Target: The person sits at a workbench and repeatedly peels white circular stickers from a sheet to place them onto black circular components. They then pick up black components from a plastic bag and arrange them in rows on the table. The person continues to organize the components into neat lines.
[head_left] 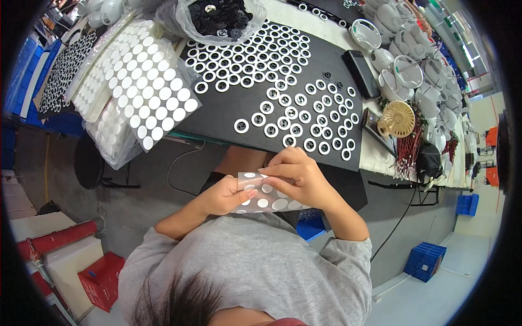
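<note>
By the table [217,115] edge, open floor [144,201] leftward, I watch left hand [223,195] and right hand [298,176] pinch the dotted sheet [271,198] between them.

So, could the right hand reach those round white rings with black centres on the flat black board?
Probably yes: the right hand is near the front edge of the black board, and nothing visible blocks the nearest white rings. It does hold a translucent sheet of round white stickers, though.
</note>
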`<state>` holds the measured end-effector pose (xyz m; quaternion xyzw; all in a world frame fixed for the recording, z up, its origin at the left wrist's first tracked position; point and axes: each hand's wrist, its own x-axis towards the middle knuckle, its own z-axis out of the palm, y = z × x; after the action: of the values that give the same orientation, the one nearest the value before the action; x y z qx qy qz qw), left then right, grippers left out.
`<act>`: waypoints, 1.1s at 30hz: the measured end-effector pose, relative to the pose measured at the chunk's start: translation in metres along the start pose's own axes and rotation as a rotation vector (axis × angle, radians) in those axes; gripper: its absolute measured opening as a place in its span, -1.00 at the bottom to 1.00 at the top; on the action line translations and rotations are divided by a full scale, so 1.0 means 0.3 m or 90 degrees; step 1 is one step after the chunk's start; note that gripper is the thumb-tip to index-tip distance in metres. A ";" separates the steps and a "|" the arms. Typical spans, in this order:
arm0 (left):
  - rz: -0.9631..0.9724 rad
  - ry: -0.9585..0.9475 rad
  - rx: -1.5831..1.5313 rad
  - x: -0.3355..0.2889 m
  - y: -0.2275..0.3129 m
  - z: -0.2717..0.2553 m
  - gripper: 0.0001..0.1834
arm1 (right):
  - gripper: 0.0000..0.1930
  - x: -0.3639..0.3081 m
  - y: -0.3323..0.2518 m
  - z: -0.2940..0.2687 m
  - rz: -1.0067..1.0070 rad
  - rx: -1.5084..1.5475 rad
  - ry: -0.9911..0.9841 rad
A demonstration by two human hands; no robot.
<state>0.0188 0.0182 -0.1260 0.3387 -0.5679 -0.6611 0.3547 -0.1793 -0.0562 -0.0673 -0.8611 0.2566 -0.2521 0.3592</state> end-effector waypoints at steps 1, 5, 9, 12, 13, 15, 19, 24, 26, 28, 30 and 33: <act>0.030 0.017 -0.005 0.005 0.002 0.007 -0.71 | -0.81 0.002 -0.002 0.002 -0.019 -0.031 0.005; 0.043 0.028 0.013 0.008 -0.003 0.004 -0.73 | -0.86 0.009 -0.003 0.009 -0.113 -0.134 0.015; 0.044 -0.010 0.007 0.007 -0.007 0.007 -0.66 | -0.89 0.020 0.024 -0.005 -0.133 -0.079 0.008; 0.050 -0.047 0.048 0.012 0.011 -0.010 -0.58 | -0.93 0.034 0.044 -0.048 -0.078 -0.111 0.016; 0.065 -0.044 0.054 0.013 -0.004 -0.015 -0.55 | -0.95 0.038 0.053 -0.078 -0.026 -0.132 0.030; 0.052 -0.041 0.042 0.007 -0.011 -0.026 -0.52 | -0.93 0.040 0.123 -0.136 0.103 -0.216 0.185; -0.038 -0.016 -0.094 -0.009 0.018 -0.021 -0.53 | -0.86 0.072 0.338 -0.343 0.255 -0.261 0.375; -0.057 0.000 -0.172 -0.012 0.020 -0.020 -0.53 | -0.81 0.079 0.561 -0.431 0.347 -0.288 0.354; -0.069 0.005 -0.188 -0.018 0.016 -0.020 -0.53 | -0.81 0.091 0.594 -0.433 0.341 -0.286 0.352; -0.074 0.019 -0.198 -0.021 0.009 -0.019 -0.52 | -0.82 0.102 0.612 -0.429 0.323 -0.303 0.349; -0.078 0.012 -0.201 -0.024 -0.006 -0.022 -0.51 | -0.82 0.110 0.630 -0.419 0.329 -0.303 0.351; -0.070 -0.016 -0.205 -0.030 -0.035 -0.031 -0.50 | -0.82 0.114 0.637 -0.411 0.349 -0.306 0.355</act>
<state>0.0305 0.0223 -0.1371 0.3000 -0.4397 -0.7661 0.3602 -0.2801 -0.2544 -0.1259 -0.7197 0.6129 -0.3031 0.1201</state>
